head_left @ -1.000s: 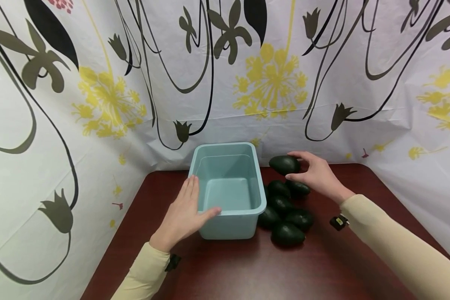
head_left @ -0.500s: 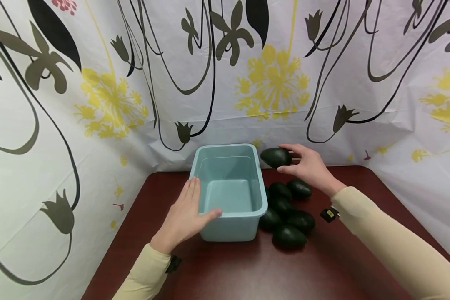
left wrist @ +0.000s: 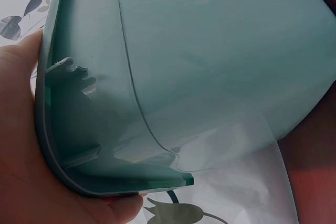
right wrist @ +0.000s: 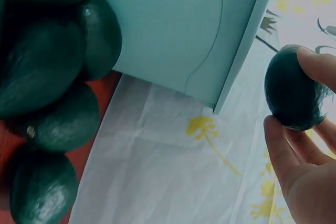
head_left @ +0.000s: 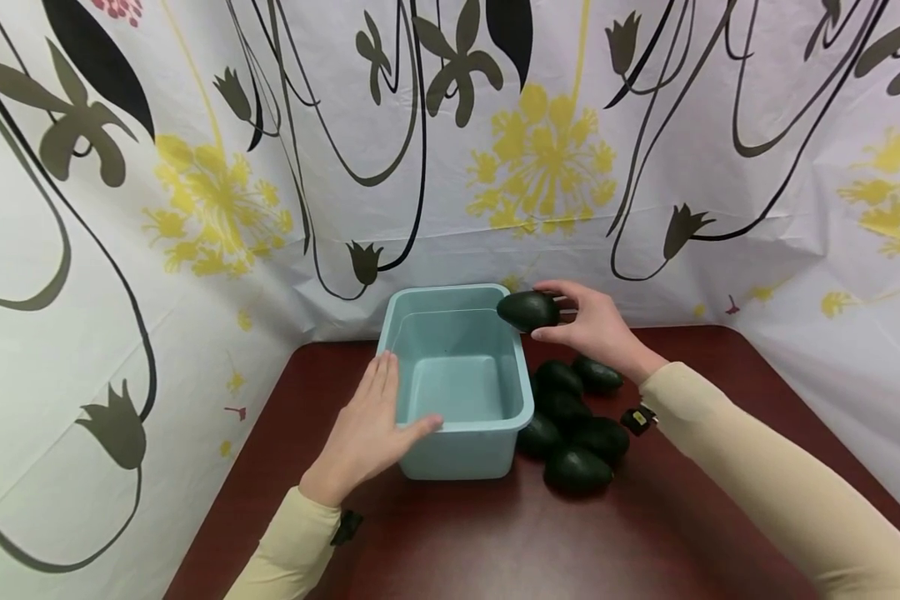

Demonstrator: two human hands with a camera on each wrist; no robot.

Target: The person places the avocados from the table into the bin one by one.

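Note:
A dark green avocado [head_left: 528, 311] is pinched between the thumb and fingers of my right hand [head_left: 598, 327], up at the far right corner of a light blue plastic bin [head_left: 457, 454]. The right wrist view also shows this avocado [right wrist: 295, 88] in the fingertips, above rim height. My left hand [head_left: 363, 433] rests on the bin's near left corner with straight fingers along the rim and the thumb over the front edge. In the left wrist view, the left hand [left wrist: 21, 145] lies against the outside of the rim. The bin's visible floor is bare.
Several more avocados [head_left: 577, 471] lie in a heap on the dark red table [head_left: 465, 542], close against the bin's right side. A white patterned cloth [head_left: 450, 200] hangs behind and at both sides of the table.
My right hand has carried the avocado left and slightly up, from above the heap to the bin's far right corner. The left hand stays on the rim.

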